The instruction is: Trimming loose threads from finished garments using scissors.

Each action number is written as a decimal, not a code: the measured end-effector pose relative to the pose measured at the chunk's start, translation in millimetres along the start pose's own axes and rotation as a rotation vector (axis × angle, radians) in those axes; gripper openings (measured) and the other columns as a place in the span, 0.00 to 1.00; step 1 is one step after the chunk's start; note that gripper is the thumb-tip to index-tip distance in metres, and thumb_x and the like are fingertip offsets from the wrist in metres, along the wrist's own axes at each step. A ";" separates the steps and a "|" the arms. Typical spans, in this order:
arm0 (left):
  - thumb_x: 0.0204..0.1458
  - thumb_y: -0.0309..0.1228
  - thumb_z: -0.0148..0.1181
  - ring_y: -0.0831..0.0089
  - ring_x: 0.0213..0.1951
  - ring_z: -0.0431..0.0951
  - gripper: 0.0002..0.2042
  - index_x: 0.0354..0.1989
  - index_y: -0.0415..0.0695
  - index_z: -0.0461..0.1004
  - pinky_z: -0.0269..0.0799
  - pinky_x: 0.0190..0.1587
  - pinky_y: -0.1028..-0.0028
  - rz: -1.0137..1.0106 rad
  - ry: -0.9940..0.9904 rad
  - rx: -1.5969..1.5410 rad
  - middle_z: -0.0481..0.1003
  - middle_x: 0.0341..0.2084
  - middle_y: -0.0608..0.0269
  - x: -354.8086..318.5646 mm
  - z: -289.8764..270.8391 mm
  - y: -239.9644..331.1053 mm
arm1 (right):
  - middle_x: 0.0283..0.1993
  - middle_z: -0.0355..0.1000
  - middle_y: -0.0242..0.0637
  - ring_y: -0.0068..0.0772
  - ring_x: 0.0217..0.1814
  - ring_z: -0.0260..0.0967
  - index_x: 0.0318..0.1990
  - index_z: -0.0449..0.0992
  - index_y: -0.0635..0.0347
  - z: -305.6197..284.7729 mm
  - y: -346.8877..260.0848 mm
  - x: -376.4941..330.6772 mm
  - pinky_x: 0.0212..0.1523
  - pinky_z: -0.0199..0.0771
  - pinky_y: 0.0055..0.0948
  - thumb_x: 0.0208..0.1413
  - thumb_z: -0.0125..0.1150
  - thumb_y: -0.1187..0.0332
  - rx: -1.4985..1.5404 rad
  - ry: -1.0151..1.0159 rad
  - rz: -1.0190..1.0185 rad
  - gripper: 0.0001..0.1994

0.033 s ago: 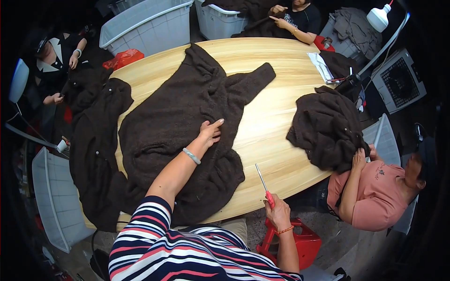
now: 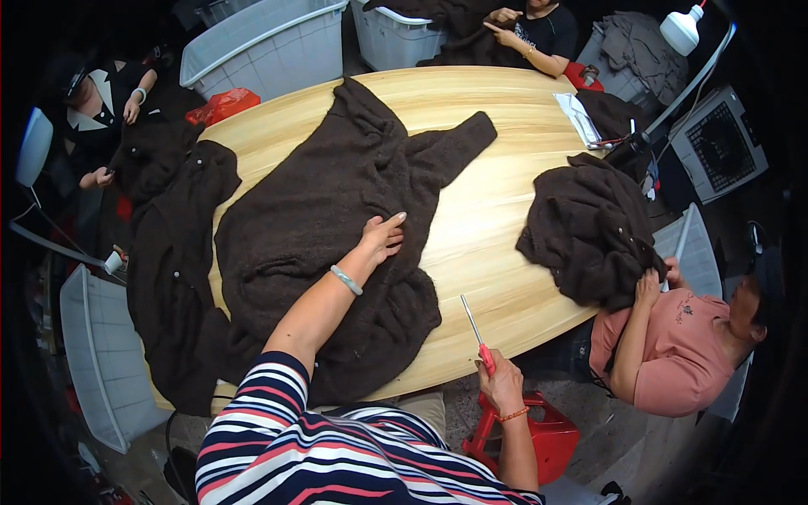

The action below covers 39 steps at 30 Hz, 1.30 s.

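A dark brown fuzzy knit garment [image 2: 295, 206] lies spread over the pale wooden table [image 2: 480, 244], one sleeve stretched toward the far right. My left hand [image 2: 383, 238] rests on its right part, palm down, index finger stretched and the other fingers loosely bent apart. Over the table's near edge, my right hand [image 2: 503, 385] is closed around a slim tool [image 2: 486, 360] with a pink-red handle and a long thin metal shaft. The shaft points up and away, apart from the garment. Whether the tool is a screwdriver or something else, I cannot tell.
Another brown garment [image 2: 172, 278] hangs over the left edge, where a person handles cloth. At right, a person in a pink shirt [image 2: 682, 349] holds a brown heap [image 2: 589, 231]. A third person works at the far side. A red stool [image 2: 551, 442] stands below my right hand.
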<state>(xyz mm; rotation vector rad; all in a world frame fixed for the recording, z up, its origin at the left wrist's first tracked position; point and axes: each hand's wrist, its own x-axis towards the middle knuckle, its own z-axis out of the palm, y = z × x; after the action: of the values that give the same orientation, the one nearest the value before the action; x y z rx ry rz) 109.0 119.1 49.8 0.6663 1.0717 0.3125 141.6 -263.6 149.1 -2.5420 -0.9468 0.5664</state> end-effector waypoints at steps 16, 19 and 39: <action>0.48 0.40 0.70 0.66 0.29 0.75 0.30 0.56 0.46 0.61 0.72 0.24 0.75 0.100 -0.058 -0.207 0.69 0.44 0.53 48.9 -22.3 27.7 | 0.33 0.75 0.46 0.53 0.37 0.73 0.43 0.73 0.52 -4.9 -18.8 38.0 0.38 0.73 0.49 0.54 0.58 0.65 0.036 -0.073 -0.186 0.09; 0.48 0.39 0.70 0.73 0.23 0.70 0.24 0.50 0.45 0.67 0.67 0.21 0.77 0.112 0.002 -0.135 0.71 0.36 0.59 52.6 -4.2 38.8 | 0.35 0.75 0.46 0.53 0.39 0.72 0.43 0.72 0.53 11.2 -14.3 39.3 0.40 0.73 0.49 0.55 0.58 0.64 0.049 -0.102 -0.180 0.09; 0.52 0.24 0.56 0.64 0.43 0.78 0.16 0.51 0.43 0.69 0.82 0.39 0.60 0.372 -0.268 -0.348 0.75 0.44 0.60 -112.9 -61.0 46.8 | 0.43 0.74 0.43 0.46 0.46 0.70 0.56 0.72 0.50 68.2 29.6 79.3 0.53 0.66 0.42 0.47 0.66 0.69 0.096 0.098 -0.280 0.25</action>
<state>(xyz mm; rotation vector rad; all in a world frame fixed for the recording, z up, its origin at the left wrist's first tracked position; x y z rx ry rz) 6.8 115.1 140.3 0.5710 0.6122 0.6941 179.2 -217.2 58.3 -2.2772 -1.1826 0.3908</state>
